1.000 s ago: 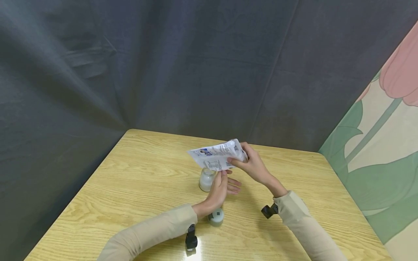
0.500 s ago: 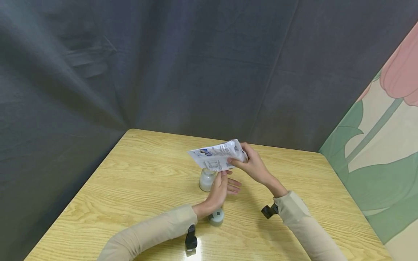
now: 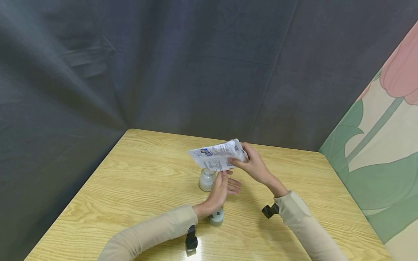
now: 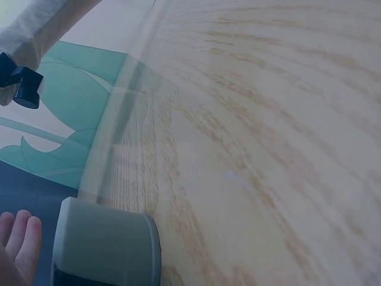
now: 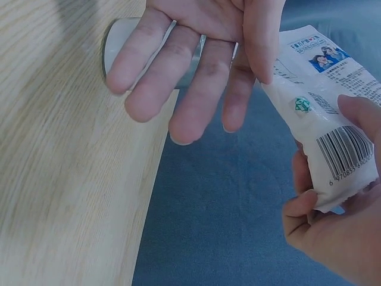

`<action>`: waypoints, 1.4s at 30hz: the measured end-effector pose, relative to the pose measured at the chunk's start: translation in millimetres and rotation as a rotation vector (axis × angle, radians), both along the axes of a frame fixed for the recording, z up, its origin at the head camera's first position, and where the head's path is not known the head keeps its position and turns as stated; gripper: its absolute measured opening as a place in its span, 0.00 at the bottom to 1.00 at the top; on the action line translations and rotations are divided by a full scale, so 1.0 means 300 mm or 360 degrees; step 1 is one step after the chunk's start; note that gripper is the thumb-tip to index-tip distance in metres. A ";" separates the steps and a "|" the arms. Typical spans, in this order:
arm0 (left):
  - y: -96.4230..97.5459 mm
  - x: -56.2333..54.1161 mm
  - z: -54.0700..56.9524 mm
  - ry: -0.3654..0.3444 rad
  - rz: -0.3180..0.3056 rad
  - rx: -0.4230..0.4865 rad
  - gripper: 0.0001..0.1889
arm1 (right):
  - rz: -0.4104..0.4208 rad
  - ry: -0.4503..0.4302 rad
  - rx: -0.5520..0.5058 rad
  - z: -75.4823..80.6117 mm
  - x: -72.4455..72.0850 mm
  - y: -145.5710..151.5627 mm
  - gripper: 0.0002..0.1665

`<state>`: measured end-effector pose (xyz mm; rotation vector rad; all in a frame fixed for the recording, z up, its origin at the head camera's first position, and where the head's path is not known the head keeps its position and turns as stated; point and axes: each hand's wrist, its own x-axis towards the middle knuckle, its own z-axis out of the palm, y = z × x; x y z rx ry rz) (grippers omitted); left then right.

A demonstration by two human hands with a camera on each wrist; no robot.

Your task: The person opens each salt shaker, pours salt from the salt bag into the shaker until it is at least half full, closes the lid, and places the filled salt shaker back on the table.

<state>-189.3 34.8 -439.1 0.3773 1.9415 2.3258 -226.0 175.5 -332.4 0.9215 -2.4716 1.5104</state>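
My right hand [image 3: 253, 165] grips the end of a white printed plastic packet [image 3: 217, 156], thumb on the near face. In the right wrist view the packet [image 5: 342, 128] shows a barcode and a small blue picture. My left hand [image 3: 218, 190] is below the packet's lower edge, fingers straight and spread, palm facing the right wrist camera; its upper fingers meet or nearly meet the packet's edge. Behind that hand stands a clear glass jar [image 3: 206, 180] with whitish contents, partly hidden. A pale round lidded tub or lid [image 3: 216, 217] sits on the table under my left wrist.
The wood-grain table [image 3: 140, 174] spreads around both arms. A dark curtain [image 3: 209, 65] hangs behind its far edge, and a flower-patterned cloth [image 3: 385, 152] hangs on the right. Each wrist carries a small black camera [image 3: 191, 239].
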 end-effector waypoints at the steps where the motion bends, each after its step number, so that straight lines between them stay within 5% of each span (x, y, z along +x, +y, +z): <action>1: 0.000 0.001 0.001 -0.0001 -0.0003 -0.0002 0.23 | -0.0004 0.0005 0.0003 -0.012 -0.009 0.003 0.23; 6: 0.001 0.000 0.001 -0.0009 -0.0015 -0.0014 0.23 | -0.0014 0.0000 -0.0018 -0.083 -0.063 0.025 0.26; 13: -0.002 0.001 0.006 -0.0017 -0.0037 0.0027 0.22 | -0.0020 0.0004 -0.0024 -0.084 -0.061 0.027 0.25; 23: -0.001 0.003 0.007 -0.0007 -0.0035 -0.0002 0.23 | -0.0013 0.0010 0.0001 0.017 0.016 -0.002 0.24; 29: -0.003 0.006 0.010 0.0001 -0.0038 -0.0008 0.23 | -0.0009 0.0015 -0.0009 0.022 0.019 -0.004 0.24; 37: -0.003 0.003 0.011 0.0008 -0.0054 0.0000 0.23 | -0.0025 0.0026 -0.0021 -0.071 -0.053 0.025 0.25; 42: -0.002 -0.002 0.007 0.0013 -0.0061 0.0031 0.22 | 0.0003 0.0034 -0.0055 -0.082 -0.064 0.031 0.24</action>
